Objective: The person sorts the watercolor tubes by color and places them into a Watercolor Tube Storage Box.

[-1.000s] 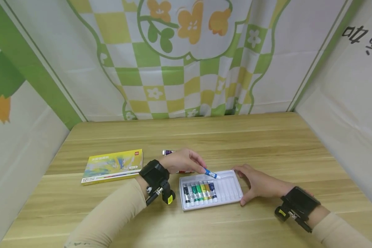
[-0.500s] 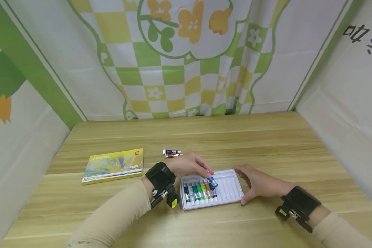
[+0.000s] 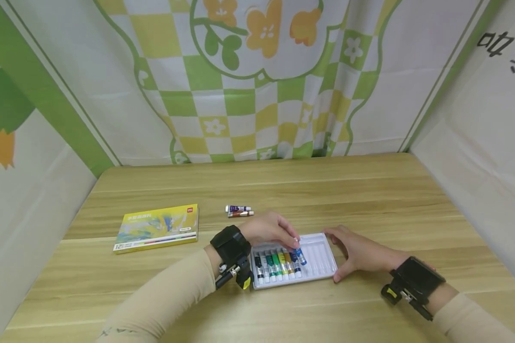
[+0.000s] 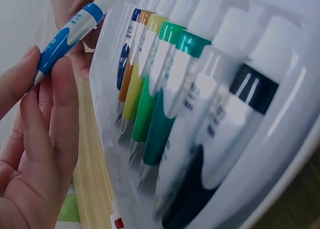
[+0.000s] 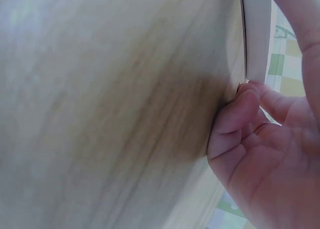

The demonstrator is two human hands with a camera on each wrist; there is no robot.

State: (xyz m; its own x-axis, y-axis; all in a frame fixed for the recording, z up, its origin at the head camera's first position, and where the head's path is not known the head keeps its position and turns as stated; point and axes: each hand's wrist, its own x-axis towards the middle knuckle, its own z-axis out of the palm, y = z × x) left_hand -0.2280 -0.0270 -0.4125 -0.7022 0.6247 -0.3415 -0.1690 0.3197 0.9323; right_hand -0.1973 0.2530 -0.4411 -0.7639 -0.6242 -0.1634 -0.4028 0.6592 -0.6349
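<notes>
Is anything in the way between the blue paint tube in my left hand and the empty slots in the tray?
Nothing visible. Your left hand pinches the blue paint tube over the tray, near its empty slots; your right hand only holds the tray's right end.

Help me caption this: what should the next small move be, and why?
Probably lower the blue tube into the tray beside the navy tube: the left hand pinches it there, tilted, bare slots lie next in the row, and the right hand grips the tray's end.
</notes>
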